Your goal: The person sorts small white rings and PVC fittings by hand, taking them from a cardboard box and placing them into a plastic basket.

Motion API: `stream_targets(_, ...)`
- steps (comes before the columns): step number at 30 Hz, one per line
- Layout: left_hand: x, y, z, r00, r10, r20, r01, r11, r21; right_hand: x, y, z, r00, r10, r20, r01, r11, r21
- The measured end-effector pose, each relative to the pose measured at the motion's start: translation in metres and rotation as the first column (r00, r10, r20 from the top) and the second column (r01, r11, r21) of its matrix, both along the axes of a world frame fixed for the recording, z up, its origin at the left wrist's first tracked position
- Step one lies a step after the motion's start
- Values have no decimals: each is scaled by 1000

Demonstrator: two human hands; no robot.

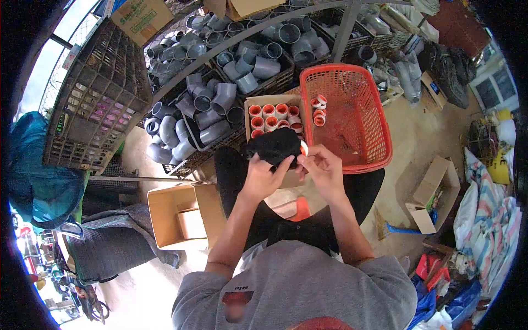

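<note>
My left hand (264,176) is closed on a black cloth (273,146), which bunches up over the near part of a cardboard box. My right hand (323,169) pinches at a small white and orange fitting (303,148) by the cloth's right edge. Rows of white fittings with orange insides (269,110) stand in the cardboard box (258,100) just beyond the cloth. To the right, a red plastic basket (379,126) holds several similar fittings (319,117) near its left wall.
Crates of grey pipe elbows (223,99) stand ahead and to the left. An open cardboard box (206,212) sits at the left on the floor, another (423,192) at the right. A tall dark crate (91,104) rises at the upper left.
</note>
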State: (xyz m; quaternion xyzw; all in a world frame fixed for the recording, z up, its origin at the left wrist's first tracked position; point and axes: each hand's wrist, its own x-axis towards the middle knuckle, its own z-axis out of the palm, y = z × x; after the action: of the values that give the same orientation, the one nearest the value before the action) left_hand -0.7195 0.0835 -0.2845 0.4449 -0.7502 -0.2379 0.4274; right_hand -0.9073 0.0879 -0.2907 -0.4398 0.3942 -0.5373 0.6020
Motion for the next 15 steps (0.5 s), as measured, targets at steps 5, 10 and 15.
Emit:
stream_targets(5,0,-9,1,981,137,134,-119,983,-138,9,8,12,971,-32,-235,-11,983,-182)
stream_targets(10,-19,-5,-25,937,323,135,-309,944,-112,14,8,8,887,-202,-414,34,925,-378)
stream_targets(15,-34,-4,-31,924,213,-318,-131,956,261,18,12,3,837,-319,-445,172,925,-338)
